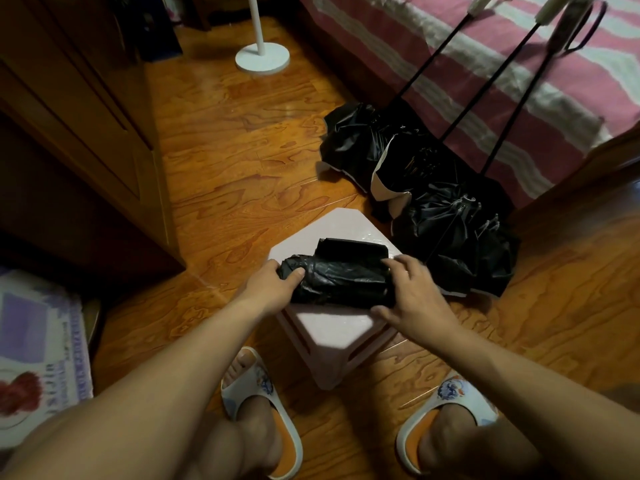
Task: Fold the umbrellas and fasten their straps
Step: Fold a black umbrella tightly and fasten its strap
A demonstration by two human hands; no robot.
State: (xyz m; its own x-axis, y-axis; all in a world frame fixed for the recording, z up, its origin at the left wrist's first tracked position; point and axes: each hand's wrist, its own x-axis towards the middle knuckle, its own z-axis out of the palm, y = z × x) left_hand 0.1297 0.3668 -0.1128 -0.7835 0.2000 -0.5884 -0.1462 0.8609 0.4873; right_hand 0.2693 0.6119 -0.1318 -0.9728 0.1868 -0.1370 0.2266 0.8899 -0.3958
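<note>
Folded umbrella [341,280] lies across the top of the pink stool [332,329], long axis running left to right, canopy bunched up and wrinkled. A second black folded bundle [353,249] sits just behind it on the same stool, touching it. Can't tell if that one is a separate umbrella or a sleeve.

My left hand [272,284] grips the left end of the folded umbrella, thumb wrapped over the front of the fabric, fingers behind it. My right hand [415,299] covers the right end: fingers spread and bent over the top, thumb low along the front edge, clamping the fabric down. Strap not visible from this angle, so can't say whether it's fastened.

Three more umbrellas [415,171] are on the wood floor [221,140] beyond and to the right of the stool, canopies collapsed in loose black heaps, shafts extended and leaning up onto the striped bed [485,57]. Nearest heap sits just beside the stool's right corner.

Stool stands between my feet, both in white-and-orange slippers [261,403]. White round stand base [262,57] on the floor further back. Wooden cabinet [79,116] on the left, printed mat [38,351] at lower left.
</note>
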